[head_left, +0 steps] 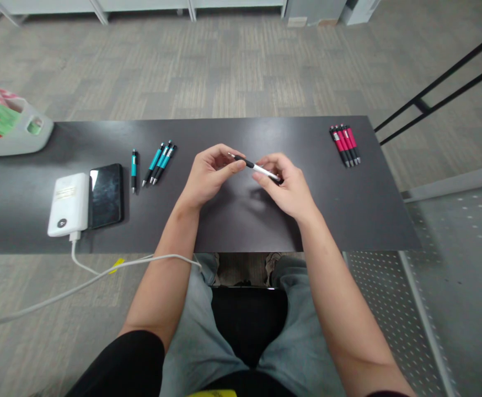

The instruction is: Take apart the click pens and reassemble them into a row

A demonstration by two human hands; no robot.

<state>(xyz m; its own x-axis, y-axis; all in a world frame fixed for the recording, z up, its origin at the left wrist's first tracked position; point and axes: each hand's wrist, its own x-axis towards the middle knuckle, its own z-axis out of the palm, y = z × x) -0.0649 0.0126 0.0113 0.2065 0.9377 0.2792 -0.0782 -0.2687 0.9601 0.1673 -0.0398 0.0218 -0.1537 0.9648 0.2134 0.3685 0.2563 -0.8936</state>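
Note:
Both of my hands hold one pen (256, 165) above the middle of the dark table (233, 220). My left hand (210, 176) pinches its black grip end between thumb and fingers. My right hand (286, 184) is closed round the white barrel end. The pen lies tilted, tip up to the left. Several teal pens (159, 163) lie in a group left of my hands, with one more teal pen (133, 170) apart from them. Several red pens (345, 145) lie bunched at the table's far right.
A white power bank (68, 204) with a white cable (100, 275) and a black phone (106, 194) lie at the table's left. A grey container (13, 124) with coloured contents stands at the far left. A perforated metal surface (431, 275) lies at the right.

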